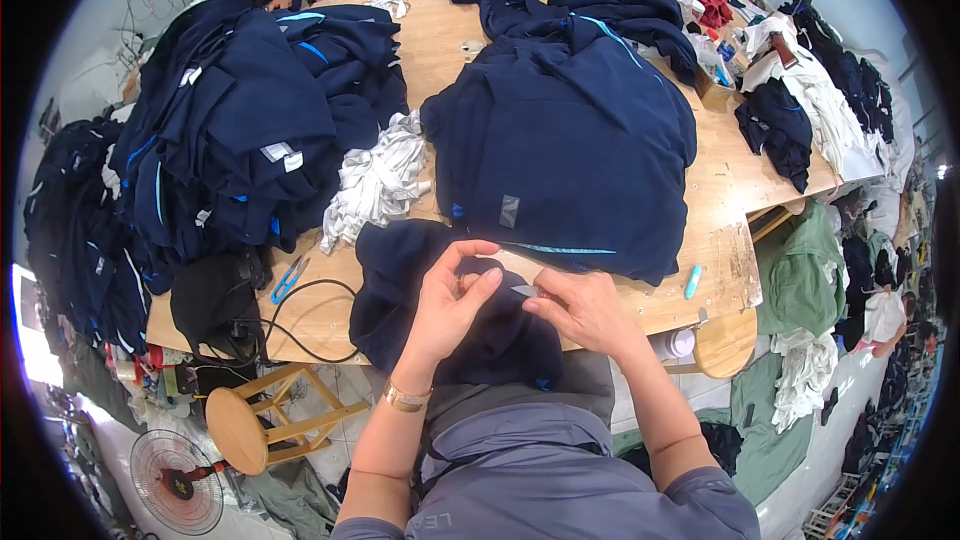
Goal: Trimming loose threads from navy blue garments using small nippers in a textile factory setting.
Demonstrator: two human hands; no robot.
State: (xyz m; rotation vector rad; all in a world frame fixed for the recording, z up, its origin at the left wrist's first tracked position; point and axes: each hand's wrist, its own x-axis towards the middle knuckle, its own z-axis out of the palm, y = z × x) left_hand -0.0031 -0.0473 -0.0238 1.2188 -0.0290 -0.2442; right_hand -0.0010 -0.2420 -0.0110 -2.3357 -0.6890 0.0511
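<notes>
Lower centre of frame: navy garment [420,290] lies over the near edge of the wooden table [735,180], partly draped toward the person's lap. Both hands are on it.

Left hand [450,305]: fingers curled, thumb and forefinger pinched narrow on a fold of the navy fabric. Right hand [580,310]: closed narrow around a small pale item [524,291] at the fingertips (a tag or a small tool, too small to tell which). The two hands are nearly touching over the same spot.

Risks, as I judge them:
- If that pale item is a blade or snip, the left fingertips sit right beside it; a slip would nick skin or cloth.
- The garment hangs off the table edge, so its own weight could drag it down if the pinch loosens.
- The black cable [300,325] and blue-handled scissors [289,278] lie just left of the garment; a tug on the cloth could snag them.
- The big navy pile [565,150] just behind could slump onto the work area.

Orientation: the garment is bunched, so no clean front or back reads. Its long axis runs roughly from upper left to lower right of the lower-centre area, with the far end toward the white rag heap [375,180] and the near end under the hands. The pale item points left, toward the left hand.
</notes>
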